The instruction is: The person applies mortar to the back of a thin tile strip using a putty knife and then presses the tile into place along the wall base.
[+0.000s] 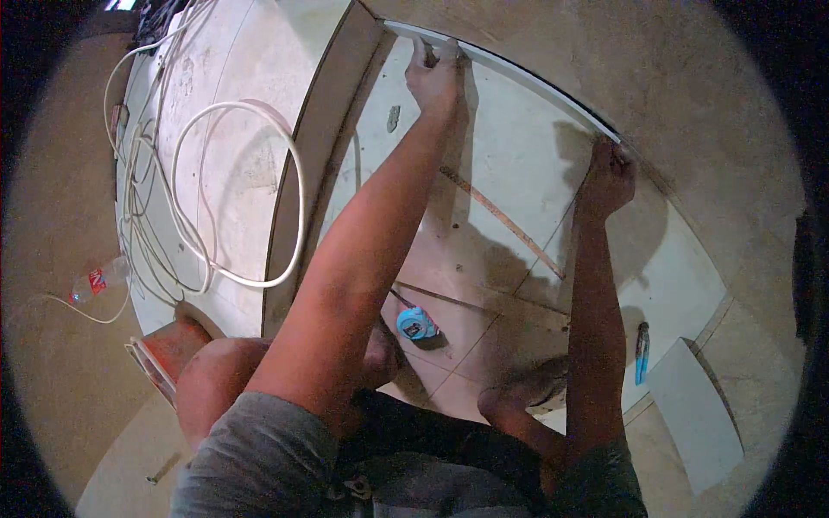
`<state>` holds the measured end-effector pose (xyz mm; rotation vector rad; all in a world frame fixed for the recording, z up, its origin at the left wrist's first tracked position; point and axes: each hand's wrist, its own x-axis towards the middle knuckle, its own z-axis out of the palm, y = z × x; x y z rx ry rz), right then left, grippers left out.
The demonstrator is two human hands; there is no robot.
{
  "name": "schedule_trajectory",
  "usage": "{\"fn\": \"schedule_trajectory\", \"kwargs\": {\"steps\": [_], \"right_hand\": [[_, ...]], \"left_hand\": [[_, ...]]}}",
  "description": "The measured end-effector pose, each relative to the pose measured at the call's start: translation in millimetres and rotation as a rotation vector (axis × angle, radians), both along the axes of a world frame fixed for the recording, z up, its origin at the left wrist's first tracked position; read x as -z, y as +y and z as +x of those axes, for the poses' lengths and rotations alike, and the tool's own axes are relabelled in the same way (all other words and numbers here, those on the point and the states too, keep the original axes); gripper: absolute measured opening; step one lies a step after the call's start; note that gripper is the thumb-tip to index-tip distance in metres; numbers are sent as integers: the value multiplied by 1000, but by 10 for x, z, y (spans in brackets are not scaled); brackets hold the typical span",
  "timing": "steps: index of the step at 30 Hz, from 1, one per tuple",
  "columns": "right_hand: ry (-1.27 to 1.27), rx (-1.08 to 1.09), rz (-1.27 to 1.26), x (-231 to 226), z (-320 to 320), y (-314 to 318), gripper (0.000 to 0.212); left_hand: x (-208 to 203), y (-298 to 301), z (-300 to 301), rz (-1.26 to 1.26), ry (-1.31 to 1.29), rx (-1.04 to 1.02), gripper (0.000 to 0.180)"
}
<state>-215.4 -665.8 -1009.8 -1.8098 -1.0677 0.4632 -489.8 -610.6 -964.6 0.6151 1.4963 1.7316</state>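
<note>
Along the wall base at the far side runs a long narrow white strip (pixel 537 84). My left hand (pixel 433 82) is at its left part, fingers bent and closed onto it. At its right end my right hand (pixel 608 180) is closed in a fist, fingertips against the strip. Beneath my arms lies a pale floor with dark joints, and a thin brown rough strip (pixel 503 217) lies across it. A blue tape measure (pixel 417 323) rests between my bare feet. Blue-handled pliers (pixel 642 354) lie right of my right forearm.
A raised white panel (pixel 259 60) with a vertical side stands at the left, bearing a loosely coiled white cable (pixel 300 207). A plastic bottle (pixel 102 278) and an orange-red container (pixel 177 344) are at left. A white cut piece (pixel 698 419) lies at lower right.
</note>
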Motion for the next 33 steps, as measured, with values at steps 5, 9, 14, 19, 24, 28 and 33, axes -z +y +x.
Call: {"fn": "schedule_trajectory", "kwargs": {"steps": [5, 9, 14, 19, 24, 28, 33], "right_hand": [[-133, -121, 68, 19, 181, -21, 25], [235, -270, 156, -494, 48, -83, 22], [134, -344, -342, -863, 268, -218, 22], [-80, -529, -165, -910, 1140, -186, 19], [82, -622, -311, -1951, 1225, -196, 9], [62, -649, -155, -2706, 1179, -211, 17], [303, -725, 289, -2813, 755, -152, 46]], "left_hand": [[-73, -31, 100, -72, 19, 7, 37], [-32, -86, 79, -69, -162, -76, 44], [-260, -366, 221, -241, 506, -172, 48], [-644, -466, 365, 290, 1321, 396, 64], [-943, -596, 834, 466, 1263, 510, 56], [-1409, -728, 1170, 442, 1078, 600, 40], [-1834, -793, 1243, 204, 589, 543, 35]]}}
